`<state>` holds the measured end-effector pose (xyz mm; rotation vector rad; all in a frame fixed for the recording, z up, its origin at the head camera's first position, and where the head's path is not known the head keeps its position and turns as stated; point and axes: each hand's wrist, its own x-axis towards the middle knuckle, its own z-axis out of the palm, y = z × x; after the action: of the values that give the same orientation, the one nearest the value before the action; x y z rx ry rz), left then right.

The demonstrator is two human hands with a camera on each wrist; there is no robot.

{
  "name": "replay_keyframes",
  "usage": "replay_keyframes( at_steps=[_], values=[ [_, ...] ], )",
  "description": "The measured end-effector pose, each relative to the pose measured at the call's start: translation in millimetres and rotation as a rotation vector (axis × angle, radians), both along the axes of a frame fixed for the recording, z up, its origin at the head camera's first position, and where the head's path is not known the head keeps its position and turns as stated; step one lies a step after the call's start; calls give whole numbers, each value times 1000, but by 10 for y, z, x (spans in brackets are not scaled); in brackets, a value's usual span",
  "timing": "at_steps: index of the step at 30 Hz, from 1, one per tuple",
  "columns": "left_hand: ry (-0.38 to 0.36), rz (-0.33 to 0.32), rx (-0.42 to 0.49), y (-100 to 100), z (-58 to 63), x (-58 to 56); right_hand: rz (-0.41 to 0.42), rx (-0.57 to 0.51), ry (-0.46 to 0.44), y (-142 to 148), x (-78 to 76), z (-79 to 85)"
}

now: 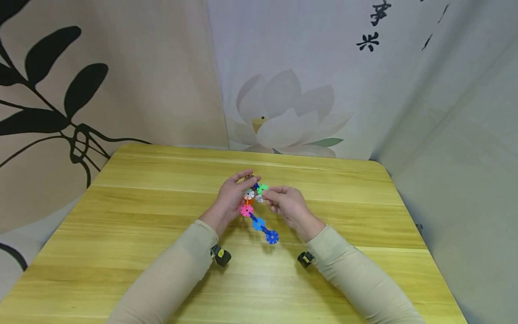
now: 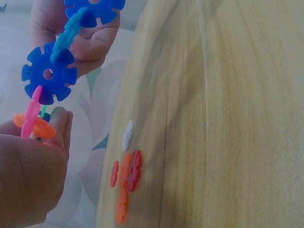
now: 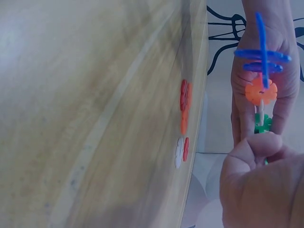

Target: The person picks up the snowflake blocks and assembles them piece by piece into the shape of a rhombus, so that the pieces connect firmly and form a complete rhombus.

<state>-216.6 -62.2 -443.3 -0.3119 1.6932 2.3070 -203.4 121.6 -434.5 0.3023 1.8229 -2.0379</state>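
Observation:
A chain of interlocking plastic snowflake discs is held up over the table between both hands. My left hand grips its upper end, around the white disc and orange disc. My right hand pinches a green disc beside the left fingertips. From the pink disc the chain hangs toward me through a dark blue disc and a light blue disc to another dark blue disc at the end. Fingers partly hide the green disc in the right wrist view.
Several loose discs lie near the table's far edge: a white disc, red discs and orange discs. The wooden table meets printed curtains at the back and right.

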Motion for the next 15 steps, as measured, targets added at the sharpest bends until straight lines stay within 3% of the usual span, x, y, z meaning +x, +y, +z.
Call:
replay_keyframes(
  at_steps=[15],
  values=[
    [13, 7, 19, 12, -38, -22, 13, -35, -7, -37, -10, -32]
  ],
)
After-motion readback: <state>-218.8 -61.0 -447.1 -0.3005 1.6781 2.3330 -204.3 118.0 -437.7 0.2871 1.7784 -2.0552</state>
